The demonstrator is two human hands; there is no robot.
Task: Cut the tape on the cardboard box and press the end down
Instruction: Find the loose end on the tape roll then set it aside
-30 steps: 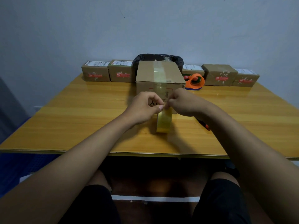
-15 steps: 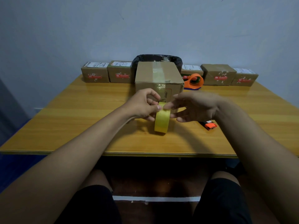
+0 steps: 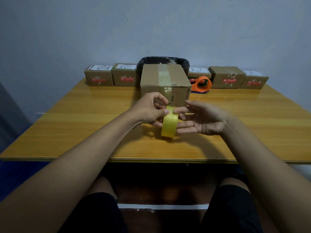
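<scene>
Two hands (image 3: 176, 115) on upright tape roll (image 3: 169, 122)

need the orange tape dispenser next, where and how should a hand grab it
Take the orange tape dispenser by its round loop, coming from the near right side. It stands upright on the table with the ring's opening facing the camera, so fingers can hook through it. The cardboard box blocks its left and small boxes crowd behind.

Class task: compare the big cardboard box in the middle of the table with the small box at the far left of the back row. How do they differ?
The big cardboard box is much larger, stands forward and has clear tape along its top. The small box sits against the wall and carries a white label on top and a red sticker in front. Both are brown cardboard, closed.
</scene>
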